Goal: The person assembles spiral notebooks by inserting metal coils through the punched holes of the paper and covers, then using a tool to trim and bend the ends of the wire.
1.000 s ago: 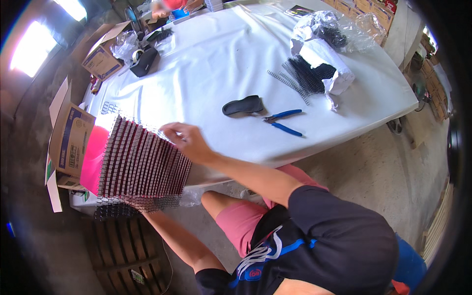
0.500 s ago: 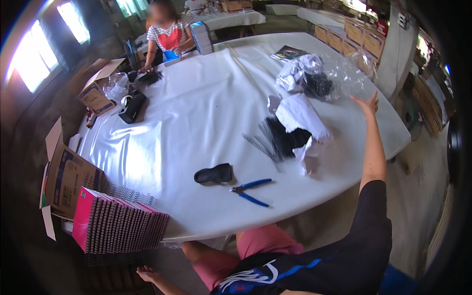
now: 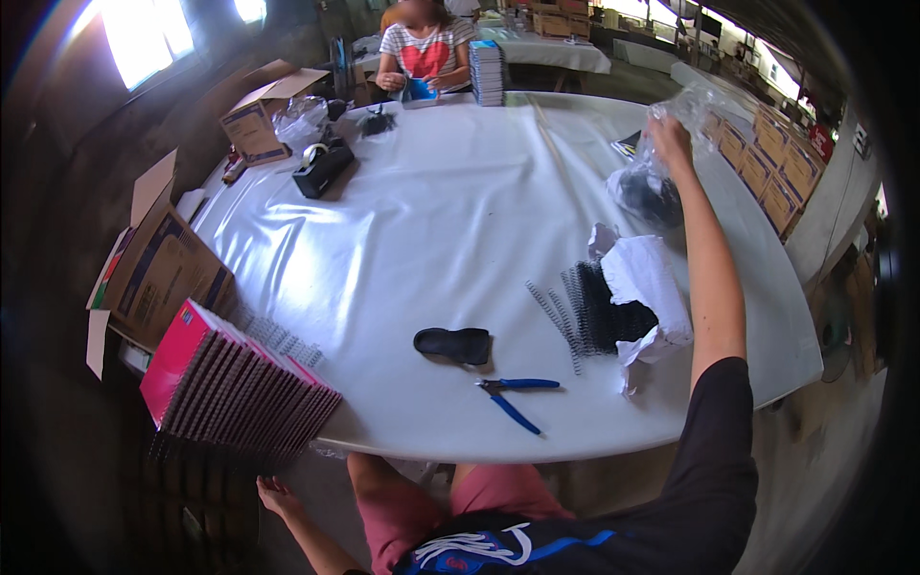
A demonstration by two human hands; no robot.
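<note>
My right hand [image 3: 669,137] is stretched far across the white table [image 3: 431,220] and grips a clear plastic bag [image 3: 652,182] with dark contents, lifted off the table at the far right. My left hand [image 3: 278,495] hangs low below the table edge, fingers apart, holding nothing, just under a stack of pink spiral notebooks [image 3: 225,388] that juts over the near left edge. Black spiral coils [image 3: 594,311] lie beside crumpled white paper [image 3: 652,287] below my right arm. Blue-handled pliers [image 3: 513,395] and a black pad [image 3: 452,343] lie near the front edge.
A person in a striped shirt [image 3: 426,53] sits at the far side beside a stack of blue notebooks [image 3: 487,72]. A black tape dispenser [image 3: 321,168] stands at the far left. Open cardboard boxes [image 3: 158,268] flank the table's left side; more boxes [image 3: 776,144] line the right.
My right hand left the notebook stack, swung across the table to the far right and took hold of the plastic bag. My left hand dropped below the table edge.
</note>
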